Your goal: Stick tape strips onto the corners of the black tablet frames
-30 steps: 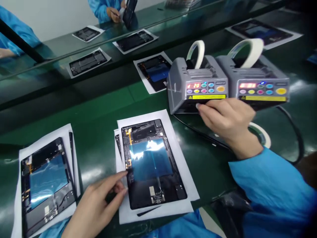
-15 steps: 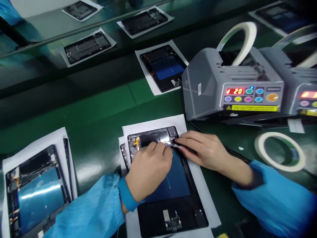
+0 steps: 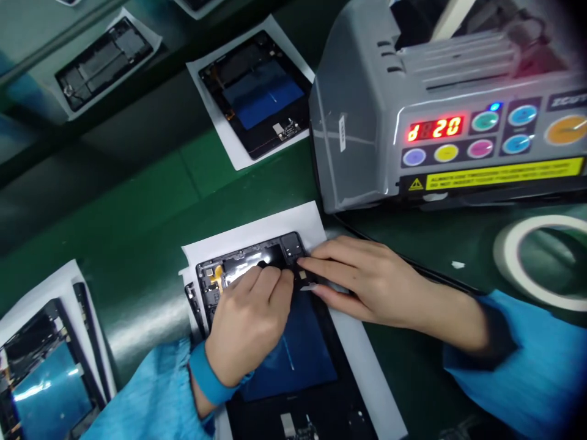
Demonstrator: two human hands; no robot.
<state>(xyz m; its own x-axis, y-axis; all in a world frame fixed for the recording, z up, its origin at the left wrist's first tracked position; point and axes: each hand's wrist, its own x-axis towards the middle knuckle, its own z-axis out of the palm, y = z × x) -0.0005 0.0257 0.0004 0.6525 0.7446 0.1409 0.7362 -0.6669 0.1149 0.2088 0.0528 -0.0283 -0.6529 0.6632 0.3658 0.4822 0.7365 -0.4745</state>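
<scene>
An opened tablet (image 3: pixel 293 342) with a blue battery lies on white paper (image 3: pixel 257 229) in front of me. My left hand (image 3: pixel 252 321), with a blue wristband, is closed over the tablet's upper part. Its fingertips are curled out of sight, so what they pinch is hidden. My right hand (image 3: pixel 367 278) reaches in from the right with fingers extended and apart. One fingertip rests at the tablet's upper right edge. The thumb tip lies beside a small pale strip (image 3: pixel 308 287) near the battery's upper corner.
A grey tape dispenser (image 3: pixel 367 122) with a lit red display stands at the upper right. A white tape roll (image 3: pixel 509 256) lies below it. Another opened tablet (image 3: pixel 50 379) is at the lower left, and one (image 3: pixel 261 95) sits behind on paper. A frame part (image 3: pixel 105 64) lies farther back.
The view has moved closer and shifted right. My left hand has stayed over the tablet's upper part. My right thumb and finger are farther apart, with the pale strip by the thumb.
</scene>
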